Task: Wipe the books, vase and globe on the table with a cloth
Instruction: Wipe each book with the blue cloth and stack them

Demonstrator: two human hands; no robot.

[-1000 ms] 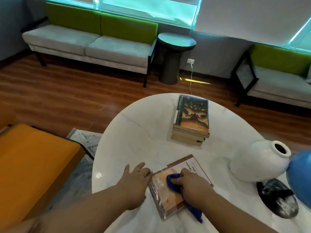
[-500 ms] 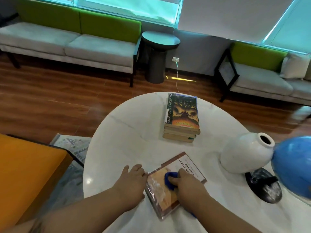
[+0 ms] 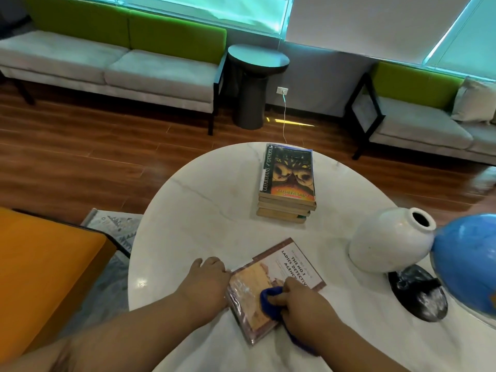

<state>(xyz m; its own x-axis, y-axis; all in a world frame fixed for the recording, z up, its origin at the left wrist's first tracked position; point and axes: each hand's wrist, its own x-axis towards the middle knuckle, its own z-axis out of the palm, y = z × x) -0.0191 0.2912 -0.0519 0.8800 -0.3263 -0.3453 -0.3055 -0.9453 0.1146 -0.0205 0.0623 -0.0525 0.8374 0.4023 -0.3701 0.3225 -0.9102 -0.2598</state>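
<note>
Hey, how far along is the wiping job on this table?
Done: nothing the picture can confirm. In hand: the right hand grips the blue cloth on the single book, the left hand resting at its edge. Left: the book stack, white vase and globe, none touched by the cloth.

Single book at near edge of table, book stack behind it, vase to the right, globe just right of vase.
</note>
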